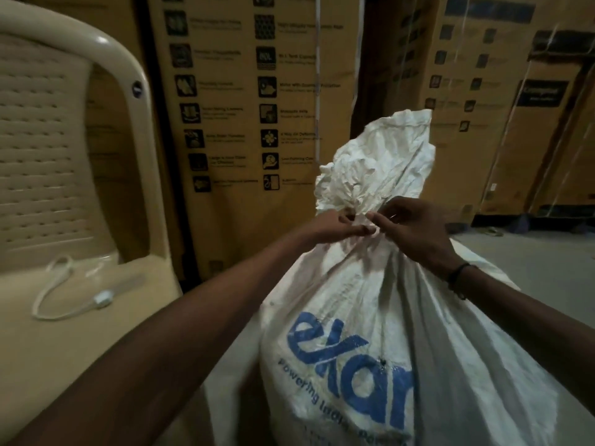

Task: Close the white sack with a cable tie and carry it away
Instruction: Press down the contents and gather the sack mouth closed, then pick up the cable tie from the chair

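Note:
A full white sack [370,317] with blue lettering stands upright in front of me, its top bunched into a neck with a crumpled flap above. My left hand [338,225] grips the neck from the left. My right hand [415,226] pinches at the same spot from the right, fingertips meeting the left hand's. A thin pale cable tie [370,226] shows between the fingers at the neck; most of it is hidden.
A beige plastic chair [58,156] stands at the left, with a looped white cable tie [64,291] lying on its seat. Tall cardboard cartons [257,107] wall off the back. Grey floor [531,259] lies to the right of the sack.

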`<action>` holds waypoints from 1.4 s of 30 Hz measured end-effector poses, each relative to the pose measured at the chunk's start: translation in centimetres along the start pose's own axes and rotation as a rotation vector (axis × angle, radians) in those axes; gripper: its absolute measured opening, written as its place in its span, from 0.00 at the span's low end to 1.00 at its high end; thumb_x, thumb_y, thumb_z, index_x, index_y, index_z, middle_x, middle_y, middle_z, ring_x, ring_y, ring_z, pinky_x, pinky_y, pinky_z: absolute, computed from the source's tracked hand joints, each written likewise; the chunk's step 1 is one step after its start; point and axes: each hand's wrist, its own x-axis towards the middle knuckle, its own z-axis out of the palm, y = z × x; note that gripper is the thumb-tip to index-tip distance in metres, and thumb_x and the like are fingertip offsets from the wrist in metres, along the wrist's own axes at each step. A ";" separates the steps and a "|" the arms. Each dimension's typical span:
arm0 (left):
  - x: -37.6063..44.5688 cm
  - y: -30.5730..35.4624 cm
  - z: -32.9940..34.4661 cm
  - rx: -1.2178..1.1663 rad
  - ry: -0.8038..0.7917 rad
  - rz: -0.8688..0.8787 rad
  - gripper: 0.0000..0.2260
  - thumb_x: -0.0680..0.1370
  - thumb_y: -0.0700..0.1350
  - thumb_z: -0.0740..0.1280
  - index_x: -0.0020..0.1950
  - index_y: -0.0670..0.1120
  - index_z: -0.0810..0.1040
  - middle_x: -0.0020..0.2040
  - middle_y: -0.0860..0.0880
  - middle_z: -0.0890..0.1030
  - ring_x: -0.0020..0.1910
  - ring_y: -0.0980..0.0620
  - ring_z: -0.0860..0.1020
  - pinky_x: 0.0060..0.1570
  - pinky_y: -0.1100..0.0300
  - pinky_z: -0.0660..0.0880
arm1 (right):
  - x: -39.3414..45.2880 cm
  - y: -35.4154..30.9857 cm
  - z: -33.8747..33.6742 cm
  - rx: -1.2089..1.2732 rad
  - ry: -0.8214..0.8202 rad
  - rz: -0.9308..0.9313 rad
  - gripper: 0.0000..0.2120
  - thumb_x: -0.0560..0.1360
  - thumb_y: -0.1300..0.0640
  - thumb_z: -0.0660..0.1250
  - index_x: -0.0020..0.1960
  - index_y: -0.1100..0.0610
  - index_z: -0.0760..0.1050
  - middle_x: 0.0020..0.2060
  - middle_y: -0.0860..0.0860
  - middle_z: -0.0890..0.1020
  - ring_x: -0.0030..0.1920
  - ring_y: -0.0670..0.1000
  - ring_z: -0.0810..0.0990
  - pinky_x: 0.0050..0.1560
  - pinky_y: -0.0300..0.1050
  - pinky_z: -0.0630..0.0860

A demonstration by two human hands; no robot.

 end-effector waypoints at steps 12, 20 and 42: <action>-14.5 -8.6 -20.0 0.366 -0.264 -0.679 0.08 0.86 0.44 0.64 0.60 0.45 0.81 0.57 0.49 0.84 0.60 0.49 0.82 0.65 0.46 0.77 | -0.3 -14.7 18.4 0.264 -0.505 -0.188 0.07 0.78 0.52 0.79 0.51 0.54 0.86 0.42 0.45 0.87 0.42 0.39 0.85 0.43 0.29 0.80; -22.3 -19.6 -22.3 0.353 -0.170 -0.928 0.18 0.80 0.36 0.72 0.70 0.36 0.76 0.55 0.43 0.81 0.57 0.46 0.79 0.61 0.49 0.80 | -2.3 -20.2 28.3 0.258 -0.832 -0.238 0.17 0.80 0.55 0.76 0.68 0.57 0.81 0.62 0.55 0.84 0.57 0.52 0.84 0.60 0.50 0.84; -9.3 -8.1 -14.7 0.342 -0.011 -0.077 0.11 0.84 0.43 0.65 0.65 0.44 0.81 0.52 0.47 0.83 0.47 0.51 0.80 0.46 0.58 0.78 | 4.0 -5.9 11.7 0.018 -0.362 0.121 0.07 0.80 0.64 0.74 0.56 0.62 0.88 0.44 0.57 0.87 0.45 0.50 0.83 0.43 0.33 0.79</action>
